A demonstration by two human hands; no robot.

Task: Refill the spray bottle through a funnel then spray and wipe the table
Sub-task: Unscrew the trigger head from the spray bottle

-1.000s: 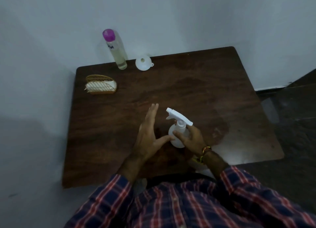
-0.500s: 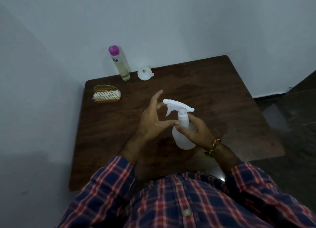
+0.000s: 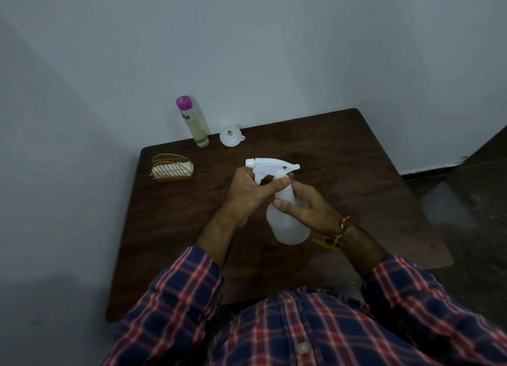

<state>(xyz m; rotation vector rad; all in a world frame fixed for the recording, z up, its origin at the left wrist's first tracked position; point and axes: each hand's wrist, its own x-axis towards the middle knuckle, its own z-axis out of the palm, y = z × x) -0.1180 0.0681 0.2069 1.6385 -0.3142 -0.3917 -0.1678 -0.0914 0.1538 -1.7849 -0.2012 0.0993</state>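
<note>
A white spray bottle (image 3: 286, 223) is held tilted above the dark wooden table (image 3: 356, 173). My right hand (image 3: 304, 206) grips its body just below the neck. My left hand (image 3: 252, 191) is closed around the white trigger head (image 3: 271, 166), thumb across the neck. A small white funnel (image 3: 231, 137) rests at the table's far edge. To its left stands a tall clear bottle (image 3: 193, 122) with a purple cap, holding pale yellowish liquid.
A gold wire holder (image 3: 172, 168) with a white cloth or sponge in it sits at the table's far left. Grey walls close in behind and to the left. Dark floor lies to the right of the table.
The spray bottle has been lifted off the table and raised. My left hand, open beside it before, has closed around the trigger head. The view has tilted up.
</note>
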